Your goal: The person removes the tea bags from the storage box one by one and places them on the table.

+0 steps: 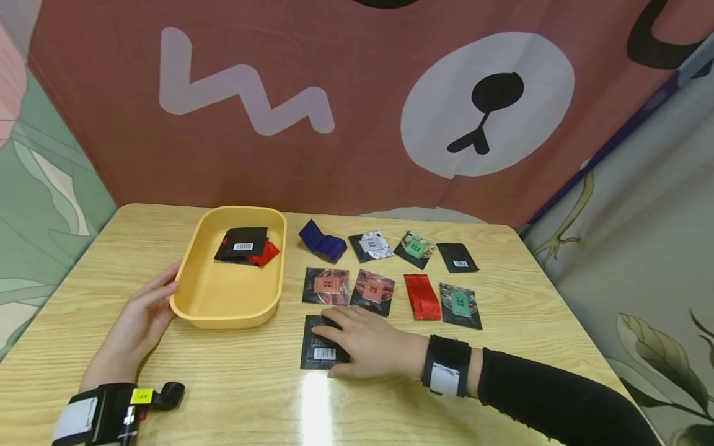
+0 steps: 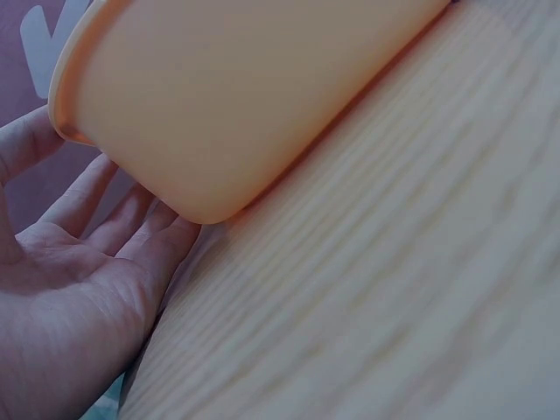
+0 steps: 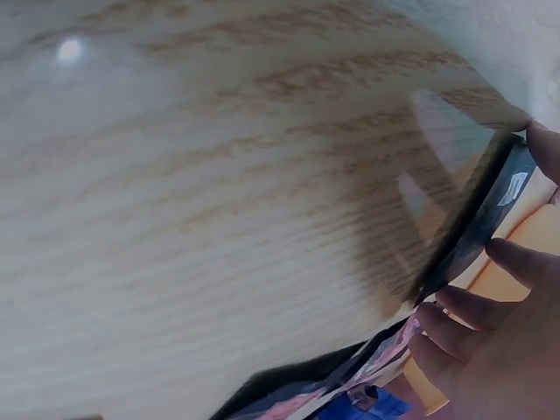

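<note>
The black packet (image 1: 310, 348) with a barcode lay flat on the worktop (image 1: 234, 384), on the near side of the two rows of packets, partly under the right hand (image 1: 370, 344). It looked nearly square, with no clear long axis, its far side roughly in line with the worktop's far edge. The packet reached out from the grip toward the worktop's left edge, its right part beneath the fingers. That grip was wide, fingers spread on the packet and thumb at its near right corner; how firmly they pressed I could not tell. Just beyond, toward the far edge, lay a packet with an orange label (image 1: 326, 285). The yellow tray (image 1: 223, 300), holding a few black and red packets, stood to the left, nearer the worktop's far left corner and apart from the black packet. The left hand (image 1: 144, 316) was nearer the tray, its grip loose, fingers extended against the outer wall; the right was clearly closer to the packet.
</note>
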A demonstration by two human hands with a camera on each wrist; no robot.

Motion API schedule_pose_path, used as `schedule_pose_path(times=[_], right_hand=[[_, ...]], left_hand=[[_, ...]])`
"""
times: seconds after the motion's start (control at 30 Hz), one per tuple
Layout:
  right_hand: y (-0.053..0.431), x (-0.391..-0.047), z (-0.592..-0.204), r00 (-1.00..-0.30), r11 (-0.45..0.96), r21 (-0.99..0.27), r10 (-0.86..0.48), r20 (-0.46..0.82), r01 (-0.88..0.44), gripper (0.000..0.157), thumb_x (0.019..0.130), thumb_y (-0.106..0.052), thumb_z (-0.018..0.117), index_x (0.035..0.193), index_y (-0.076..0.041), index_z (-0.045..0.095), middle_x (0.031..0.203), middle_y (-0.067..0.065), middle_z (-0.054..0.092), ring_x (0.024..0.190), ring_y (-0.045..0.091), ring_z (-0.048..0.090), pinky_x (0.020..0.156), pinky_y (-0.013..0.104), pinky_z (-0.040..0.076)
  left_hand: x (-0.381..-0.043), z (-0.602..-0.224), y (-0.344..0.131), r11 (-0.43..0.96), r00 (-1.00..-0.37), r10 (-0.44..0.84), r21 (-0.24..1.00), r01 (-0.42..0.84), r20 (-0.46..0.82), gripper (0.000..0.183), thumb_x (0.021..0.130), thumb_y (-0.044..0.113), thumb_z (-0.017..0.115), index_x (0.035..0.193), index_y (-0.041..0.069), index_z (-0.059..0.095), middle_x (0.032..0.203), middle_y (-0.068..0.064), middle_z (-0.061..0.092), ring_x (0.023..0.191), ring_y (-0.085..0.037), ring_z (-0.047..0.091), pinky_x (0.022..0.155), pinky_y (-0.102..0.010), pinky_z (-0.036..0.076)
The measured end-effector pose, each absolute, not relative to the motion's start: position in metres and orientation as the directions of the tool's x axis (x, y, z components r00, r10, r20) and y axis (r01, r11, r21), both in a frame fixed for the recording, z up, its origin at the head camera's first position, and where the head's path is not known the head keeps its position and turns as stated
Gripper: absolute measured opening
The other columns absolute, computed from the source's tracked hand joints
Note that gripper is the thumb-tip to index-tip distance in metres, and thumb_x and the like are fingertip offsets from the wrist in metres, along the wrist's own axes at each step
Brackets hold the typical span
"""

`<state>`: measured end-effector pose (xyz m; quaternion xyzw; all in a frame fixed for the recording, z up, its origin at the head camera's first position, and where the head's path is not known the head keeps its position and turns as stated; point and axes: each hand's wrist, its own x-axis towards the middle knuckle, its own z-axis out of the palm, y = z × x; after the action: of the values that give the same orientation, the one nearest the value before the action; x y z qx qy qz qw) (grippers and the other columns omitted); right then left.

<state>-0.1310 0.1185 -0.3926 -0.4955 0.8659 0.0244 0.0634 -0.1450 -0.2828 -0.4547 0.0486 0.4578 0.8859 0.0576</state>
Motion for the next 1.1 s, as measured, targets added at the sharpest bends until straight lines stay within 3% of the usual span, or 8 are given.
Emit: schedule_pose_path(times=[0.33,0.73,1.1], right_hand=[[0.107,-0.139,-0.363,-0.502,0.505,-0.027,-0.861,-0.083,-0.863,0.069,0.097,-0.056,0.054,0.151,-0.015,0.042,0.157,0.009,0.035,0.143,0.028,0.032,0.115,0.047,0.030],[0.059,-0.194,-0.334,-0.523,0.523,0.018,-0.852,-0.002,-0.852,0.063,0.098,-0.046,0.059,0.150,-0.016,0.044,0.153,0.006,0.041,0.142,0.023,0.034,0.117,0.039,0.027],[-0.005,-0.234,-0.322,-0.603,0.605,0.010,-0.792,-0.093,-0.796,0.061,0.099,-0.045,0.058,0.152,-0.021,0.042,0.155,0.002,0.039,0.144,0.017,0.029,0.119,0.034,0.019]], left_hand=[[-0.145,-0.456,-0.281,-0.546,-0.987,0.156,0.836,-0.056,0.035,0.045,0.105,0.004,0.040,0.145,0.022,0.051,0.161,-0.006,0.011,0.118,-0.001,0.053,0.097,-0.018,0.045],[-0.145,-0.460,-0.285,-0.507,-0.990,0.138,0.859,-0.070,0.001,0.049,0.106,0.008,0.041,0.153,0.024,0.039,0.166,-0.004,0.002,0.125,-0.003,0.047,0.097,-0.016,0.044],[-0.147,-0.463,-0.280,-0.551,-0.989,0.148,0.832,-0.057,0.030,0.044,0.105,0.005,0.040,0.144,0.023,0.052,0.162,-0.006,0.009,0.117,-0.002,0.053,0.098,-0.017,0.044]])
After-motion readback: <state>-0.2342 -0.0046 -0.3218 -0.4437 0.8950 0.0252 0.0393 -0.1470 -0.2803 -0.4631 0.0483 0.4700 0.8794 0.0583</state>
